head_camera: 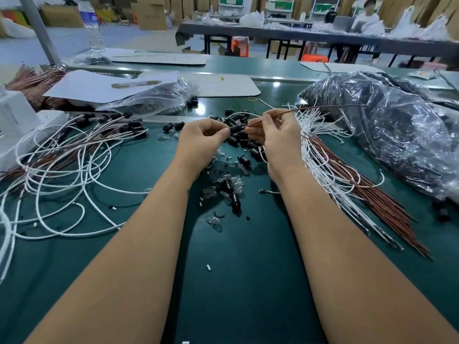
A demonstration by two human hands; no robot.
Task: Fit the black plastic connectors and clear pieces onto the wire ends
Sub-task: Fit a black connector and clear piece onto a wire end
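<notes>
While both forearms reached out over the green bench top (248, 281), the head view showed the left hand (198, 142) pinching a black connector (235, 129) at its fingertips. The right hand (275, 137) held a thin brown wire (323, 108) between thumb and fingers, its near end meeting the connector, its far end pointing right towards a large clear bag of dark parts (387, 135). Under the hands lay a scatter of loose black connectors (244, 161), with clear pieces (214, 223) nearer the camera. A bundle of white and brown wires (347, 189) lay fanned out right of the right forearm. Left of the left arm lay a tangle of white wires already fitted with black connectors (74, 157). A smaller clear bag (154, 100) lay behind the tangle.
</notes>
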